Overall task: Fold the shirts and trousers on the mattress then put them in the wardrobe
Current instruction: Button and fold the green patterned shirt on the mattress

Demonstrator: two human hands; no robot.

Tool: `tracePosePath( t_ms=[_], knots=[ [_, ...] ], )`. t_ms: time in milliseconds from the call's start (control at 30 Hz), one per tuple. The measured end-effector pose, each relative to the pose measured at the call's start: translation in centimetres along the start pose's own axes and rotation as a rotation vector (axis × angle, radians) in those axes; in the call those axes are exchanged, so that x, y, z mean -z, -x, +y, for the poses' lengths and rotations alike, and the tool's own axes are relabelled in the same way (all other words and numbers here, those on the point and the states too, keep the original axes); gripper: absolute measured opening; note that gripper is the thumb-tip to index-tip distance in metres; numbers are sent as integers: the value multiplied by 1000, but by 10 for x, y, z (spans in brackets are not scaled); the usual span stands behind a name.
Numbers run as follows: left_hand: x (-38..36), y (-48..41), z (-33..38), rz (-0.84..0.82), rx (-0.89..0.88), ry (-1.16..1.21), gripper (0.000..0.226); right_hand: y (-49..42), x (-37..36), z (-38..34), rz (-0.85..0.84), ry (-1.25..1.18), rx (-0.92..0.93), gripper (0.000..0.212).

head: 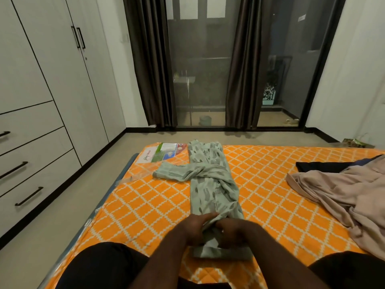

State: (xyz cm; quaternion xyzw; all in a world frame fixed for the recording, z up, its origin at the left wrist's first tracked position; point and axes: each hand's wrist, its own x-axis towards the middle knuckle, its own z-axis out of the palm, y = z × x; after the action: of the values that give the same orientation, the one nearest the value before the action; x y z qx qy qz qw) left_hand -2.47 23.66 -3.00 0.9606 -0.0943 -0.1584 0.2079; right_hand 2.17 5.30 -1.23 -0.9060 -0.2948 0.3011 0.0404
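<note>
1. Head view: a green patterned shirt (210,184) lies lengthwise on the orange mattress (145,205), folded into a long narrow strip. One sleeve (173,174) sticks out to the left, across the strip.
2. Both hands meet at the near end of the strip. The left hand (198,228) has its fingers (208,217) curled round a bunch of the cloth. The right hand (233,230) is just beside it and grips the same bunch, though blur hides how each of its fingers lies.
3. The step in hand appears to be folding the near end up over the middle of the strip.
4. To do it well, the hands should move apart to the two side edges, so that the cloth is lifted flat and not bunched. The stray sleeve should be laid back along the strip first, or it will poke out of the finished fold. Each fold line wants a press with flat fingers before the next one.
5. A beige garment (343,195) lies crumpled at the right of the mattress, and a dark garment (325,165) lies partly under it. Both look unfolded, so most of the task seems left.
6. The wardrobe (62,80) stands at the left with its doors closed. One hand will have to be free to open it.
7. A plastic packet (164,153) lies at the far left corner of the mattress, touching the sleeve end.
</note>
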Motion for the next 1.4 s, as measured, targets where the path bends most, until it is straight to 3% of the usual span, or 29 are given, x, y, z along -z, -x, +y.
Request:
tracePosePath(
  t_ms=[133,233,333,400,500,567,633,733,900,967,1100,1167,1300,1400],
  knots=[
    [4,6,7,-106,18,-8,100,6,2,-4,-100,14,15,79],
    [10,9,7,-126,12,135,83,10,11,-7,-200,-43,8,81],
    [21,8,5,-103,22,258,68,19,34,-13,-219,-89,-31,52],
    [34,4,0,-14,63,321,64,22,56,-10,-126,-229,-84,30],
    [57,-5,-14,170,114,265,57,17,88,-1,177,-319,-105,14],
    [71,-19,-31,246,128,125,53,4,103,7,394,-225,-102,12],
    [80,-34,-49,292,162,46,53,-12,111,15,503,-174,-129,19],
    [84,-60,-71,336,183,18,56,-43,117,26,547,-60,-162,45],
    [90,-112,-97,388,163,-55,69,-104,135,22,481,159,-70,67],
    [90,-132,-103,386,163,-105,82,-127,136,23,447,307,-71,59],
    [98,-157,-112,394,194,-285,99,-153,147,19,563,484,-49,17],
    [110,-159,-116,405,199,-332,88,-154,156,12,596,410,34,10],
    [139,-156,-127,422,332,-437,30,-159,179,5,376,-51,216,21],
    [146,-153,-130,391,411,-466,24,-192,190,12,586,-346,97,24]
  ],
)
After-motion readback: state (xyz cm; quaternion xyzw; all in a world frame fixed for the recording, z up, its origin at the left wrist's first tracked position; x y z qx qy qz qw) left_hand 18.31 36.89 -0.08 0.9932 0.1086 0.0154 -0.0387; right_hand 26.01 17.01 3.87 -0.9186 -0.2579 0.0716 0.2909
